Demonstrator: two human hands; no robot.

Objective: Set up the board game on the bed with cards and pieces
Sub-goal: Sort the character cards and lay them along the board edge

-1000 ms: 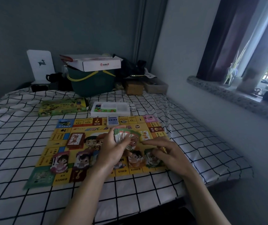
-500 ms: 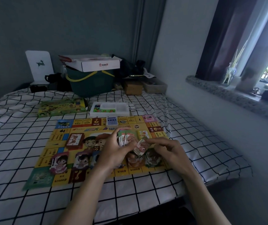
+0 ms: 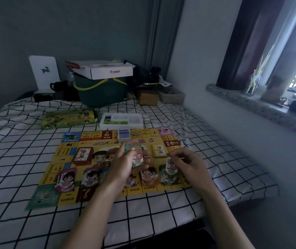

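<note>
Dealing play money: left hand (image 3: 120,164) is gripping the fanned stack of notes (image 3: 136,156) over the board (image 3: 68,155) centre on the bed (image 3: 18,221), while right hand (image 3: 188,166) is pinching one note (image 3: 170,167) above the green pile (image 3: 168,177) at 4 o'clock, likely sorting by denomination.

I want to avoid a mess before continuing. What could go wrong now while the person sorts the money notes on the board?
1. The left hand holds a fanned stack of notes above the board; a loose grip may drop them over the sorted piles.
2. The right hand pinches a single note over the green pile, which looks uneven and may slide.
3. The soft checked bedsheet could let the board shift.
</note>
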